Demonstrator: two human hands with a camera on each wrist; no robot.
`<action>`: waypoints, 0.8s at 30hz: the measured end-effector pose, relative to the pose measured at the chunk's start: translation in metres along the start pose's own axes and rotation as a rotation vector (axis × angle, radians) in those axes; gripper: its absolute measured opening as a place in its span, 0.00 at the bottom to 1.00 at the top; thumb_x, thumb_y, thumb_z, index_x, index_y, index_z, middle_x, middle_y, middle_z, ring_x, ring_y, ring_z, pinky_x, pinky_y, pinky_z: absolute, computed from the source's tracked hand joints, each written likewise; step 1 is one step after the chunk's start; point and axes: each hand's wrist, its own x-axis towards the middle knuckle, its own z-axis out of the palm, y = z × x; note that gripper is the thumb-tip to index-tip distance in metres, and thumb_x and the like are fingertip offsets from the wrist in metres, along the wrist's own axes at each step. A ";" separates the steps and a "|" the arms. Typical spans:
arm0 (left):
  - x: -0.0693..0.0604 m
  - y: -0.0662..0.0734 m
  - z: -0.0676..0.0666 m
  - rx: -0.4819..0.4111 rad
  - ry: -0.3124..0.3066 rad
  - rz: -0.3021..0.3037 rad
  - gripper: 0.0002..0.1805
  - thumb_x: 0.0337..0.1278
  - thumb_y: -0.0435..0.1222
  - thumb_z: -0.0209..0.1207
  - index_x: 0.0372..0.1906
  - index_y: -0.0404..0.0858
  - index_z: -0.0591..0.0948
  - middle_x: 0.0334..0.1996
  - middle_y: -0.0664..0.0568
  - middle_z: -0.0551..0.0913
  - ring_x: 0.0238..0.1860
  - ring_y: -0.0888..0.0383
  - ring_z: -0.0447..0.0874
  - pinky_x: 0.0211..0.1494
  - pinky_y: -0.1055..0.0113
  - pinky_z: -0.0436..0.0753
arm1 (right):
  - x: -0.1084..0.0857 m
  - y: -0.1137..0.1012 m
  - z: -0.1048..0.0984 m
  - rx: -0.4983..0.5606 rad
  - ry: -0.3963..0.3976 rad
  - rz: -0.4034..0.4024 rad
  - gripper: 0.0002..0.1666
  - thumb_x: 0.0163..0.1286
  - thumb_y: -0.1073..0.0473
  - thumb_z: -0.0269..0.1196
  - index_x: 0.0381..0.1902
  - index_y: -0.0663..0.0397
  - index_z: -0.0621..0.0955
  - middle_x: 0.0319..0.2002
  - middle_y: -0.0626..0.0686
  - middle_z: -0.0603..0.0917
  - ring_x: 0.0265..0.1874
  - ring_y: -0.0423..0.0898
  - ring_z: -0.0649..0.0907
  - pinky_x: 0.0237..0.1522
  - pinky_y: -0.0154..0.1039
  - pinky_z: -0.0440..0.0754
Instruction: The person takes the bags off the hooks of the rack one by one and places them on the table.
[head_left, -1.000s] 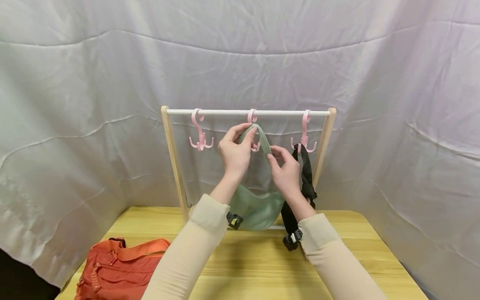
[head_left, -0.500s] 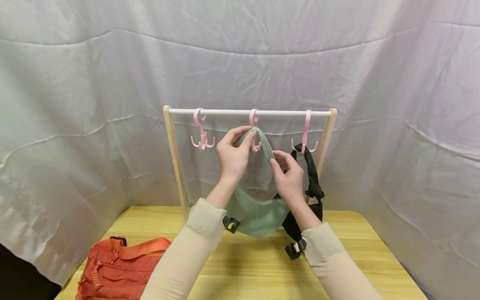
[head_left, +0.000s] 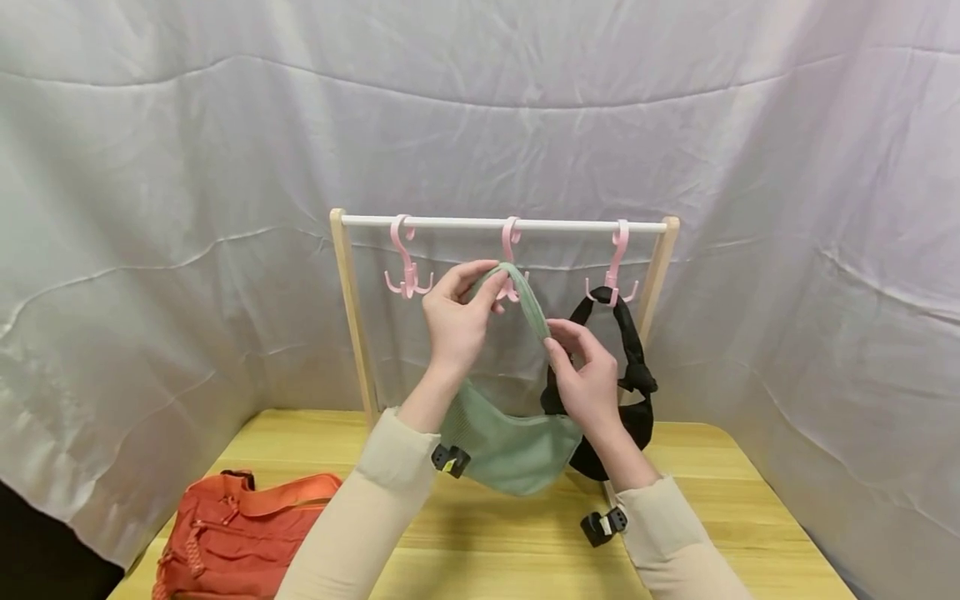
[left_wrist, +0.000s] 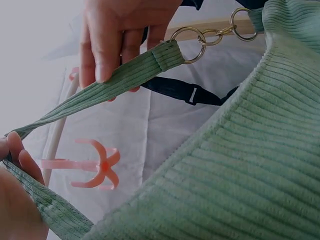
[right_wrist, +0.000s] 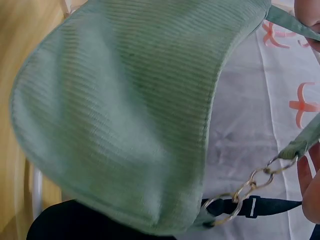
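Note:
A green corduroy shoulder bag hangs by its strap from both hands, in front of the middle pink hook. My left hand pinches the top of the strap loop between thumb and fingers. Lower on the strap's right side, my right hand holds it between thumb and fingers. Gold rings join the strap to one end of the bag in the right wrist view. Most of the middle hook's prongs show in the left wrist view, apart from the strap.
A white rail on wooden posts carries the pink hooks. From the right hook hangs a black bag, partly behind my right hand. A red-orange bag lies on the wooden table at left. A left pink hook bears nothing.
Both hands and the green bag have come lower and nearer. My left hand has shifted slightly left, my right hand down and right. More of the black bag shows.

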 end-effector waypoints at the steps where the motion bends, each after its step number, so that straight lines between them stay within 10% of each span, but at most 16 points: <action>1: -0.001 0.001 -0.001 0.003 0.001 0.001 0.11 0.62 0.26 0.70 0.47 0.25 0.86 0.33 0.34 0.88 0.19 0.62 0.81 0.21 0.75 0.75 | -0.002 -0.001 -0.001 -0.011 -0.001 -0.007 0.15 0.73 0.68 0.66 0.56 0.58 0.85 0.49 0.57 0.89 0.45 0.46 0.86 0.43 0.22 0.79; 10: -0.008 0.008 -0.011 0.036 0.012 0.016 0.11 0.61 0.27 0.70 0.47 0.27 0.87 0.29 0.51 0.89 0.18 0.64 0.80 0.20 0.76 0.73 | -0.024 -0.028 -0.013 -0.013 -0.063 -0.061 0.19 0.68 0.78 0.65 0.57 0.70 0.82 0.48 0.66 0.87 0.42 0.52 0.85 0.36 0.21 0.79; 24: -0.021 0.017 -0.028 0.021 0.072 -0.032 0.11 0.61 0.27 0.70 0.47 0.26 0.86 0.37 0.51 0.91 0.18 0.64 0.80 0.21 0.75 0.76 | -0.064 0.026 -0.030 -0.021 -0.241 -0.049 0.31 0.66 0.70 0.72 0.66 0.51 0.81 0.61 0.54 0.84 0.62 0.46 0.81 0.66 0.27 0.73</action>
